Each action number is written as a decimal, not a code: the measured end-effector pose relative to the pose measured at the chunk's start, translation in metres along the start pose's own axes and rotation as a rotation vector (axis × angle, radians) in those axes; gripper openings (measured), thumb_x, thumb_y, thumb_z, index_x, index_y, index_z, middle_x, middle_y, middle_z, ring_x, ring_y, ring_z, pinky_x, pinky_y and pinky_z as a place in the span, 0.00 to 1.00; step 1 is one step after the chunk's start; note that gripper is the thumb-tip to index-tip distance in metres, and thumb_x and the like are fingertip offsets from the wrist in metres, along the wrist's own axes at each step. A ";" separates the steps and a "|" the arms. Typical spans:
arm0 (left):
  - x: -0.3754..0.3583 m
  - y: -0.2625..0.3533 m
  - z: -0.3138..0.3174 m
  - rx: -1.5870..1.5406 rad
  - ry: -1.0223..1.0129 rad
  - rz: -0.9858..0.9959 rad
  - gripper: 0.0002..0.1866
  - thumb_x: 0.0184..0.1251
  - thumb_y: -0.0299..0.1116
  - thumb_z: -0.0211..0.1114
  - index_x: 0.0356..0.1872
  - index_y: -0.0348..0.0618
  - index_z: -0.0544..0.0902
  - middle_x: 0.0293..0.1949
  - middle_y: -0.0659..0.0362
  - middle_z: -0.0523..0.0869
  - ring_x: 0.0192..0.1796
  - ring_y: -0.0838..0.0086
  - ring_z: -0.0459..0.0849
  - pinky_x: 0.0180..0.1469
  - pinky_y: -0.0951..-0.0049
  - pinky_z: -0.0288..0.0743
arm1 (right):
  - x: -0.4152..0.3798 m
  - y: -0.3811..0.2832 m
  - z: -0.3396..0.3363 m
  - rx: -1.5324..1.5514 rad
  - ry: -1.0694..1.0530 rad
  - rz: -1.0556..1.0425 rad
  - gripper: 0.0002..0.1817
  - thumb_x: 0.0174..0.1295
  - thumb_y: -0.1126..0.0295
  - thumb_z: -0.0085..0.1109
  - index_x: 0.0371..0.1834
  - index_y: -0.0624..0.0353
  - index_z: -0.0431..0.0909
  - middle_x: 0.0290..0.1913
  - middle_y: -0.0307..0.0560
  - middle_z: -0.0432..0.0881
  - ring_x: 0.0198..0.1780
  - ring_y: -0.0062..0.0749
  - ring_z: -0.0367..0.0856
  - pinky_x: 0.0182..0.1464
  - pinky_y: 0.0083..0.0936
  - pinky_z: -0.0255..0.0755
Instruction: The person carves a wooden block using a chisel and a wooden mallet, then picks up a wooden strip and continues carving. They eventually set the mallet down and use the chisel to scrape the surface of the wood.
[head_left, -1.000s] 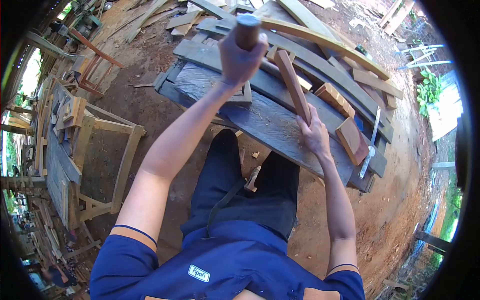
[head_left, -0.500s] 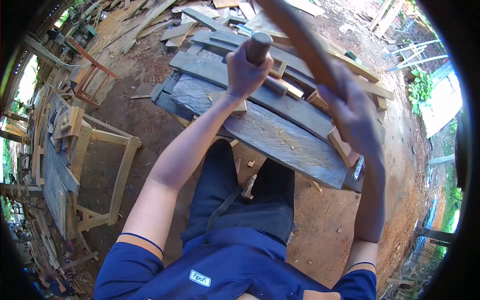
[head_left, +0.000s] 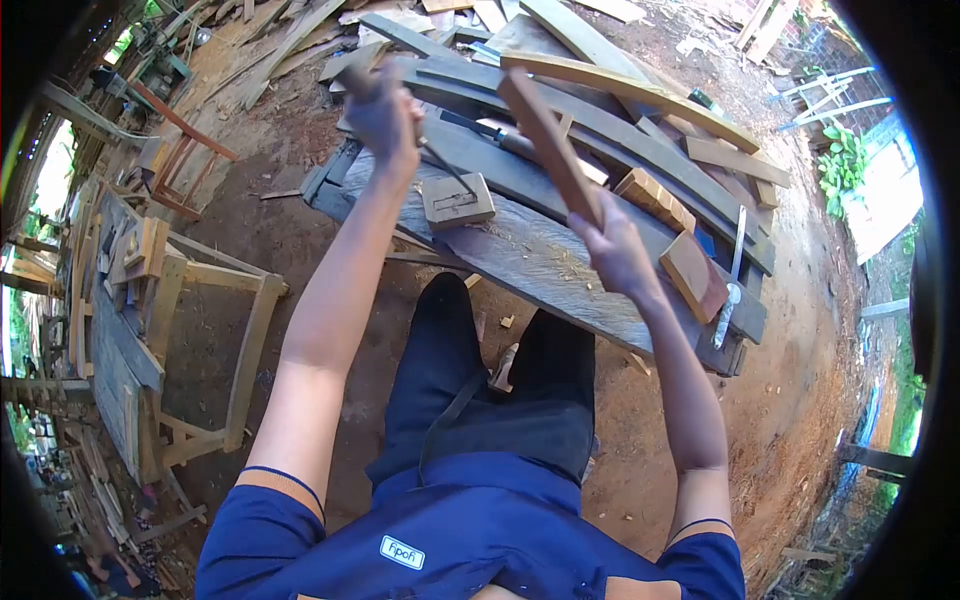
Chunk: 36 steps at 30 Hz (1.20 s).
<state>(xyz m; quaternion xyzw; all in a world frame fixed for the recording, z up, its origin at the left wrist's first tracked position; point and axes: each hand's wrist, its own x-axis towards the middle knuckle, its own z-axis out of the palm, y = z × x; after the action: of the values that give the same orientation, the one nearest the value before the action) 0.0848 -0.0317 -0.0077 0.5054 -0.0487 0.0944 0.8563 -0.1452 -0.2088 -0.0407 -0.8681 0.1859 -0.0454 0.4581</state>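
A chisel (head_left: 447, 165) slants down from my left hand (head_left: 385, 130), whose fingers are wrapped round its handle. The blade tip meets the top face of a small wooden block (head_left: 458, 201), which has a rectangular outline and a dark slot marked on it. The block lies on the worn bench board (head_left: 540, 265) among wood shavings. My right hand (head_left: 618, 250) grips a long brown wooden bar (head_left: 550, 135) at its lower end. The bar points up and away over the bench, apart from the chisel.
On the bench are a stack of light wood pieces (head_left: 655, 200), a curved-edged block (head_left: 693, 272), a metal rule (head_left: 738, 245) and long planks (head_left: 620, 85). A second wooden bench (head_left: 120, 330) stands to the left, near a chair frame (head_left: 185, 150). Offcuts litter the ground beyond.
My left hand has moved left and tilted the chisel, uncovering the block. My right hand has come down and left, lowering the wooden bar.
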 end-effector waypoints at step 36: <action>0.021 0.000 -0.021 0.041 -0.382 0.220 0.20 0.75 0.49 0.56 0.34 0.40 0.67 0.24 0.59 0.74 0.14 0.77 0.72 0.16 0.73 0.68 | 0.004 0.041 0.022 -0.354 0.012 0.109 0.29 0.64 0.53 0.54 0.68 0.45 0.63 0.42 0.65 0.85 0.45 0.63 0.83 0.48 0.51 0.75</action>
<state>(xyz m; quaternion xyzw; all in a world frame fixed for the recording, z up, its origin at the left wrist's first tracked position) 0.1046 -0.0111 -0.0138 0.5231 -0.2630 0.0909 0.8056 -0.1479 -0.2145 -0.0870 -0.9235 0.2404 0.0078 0.2988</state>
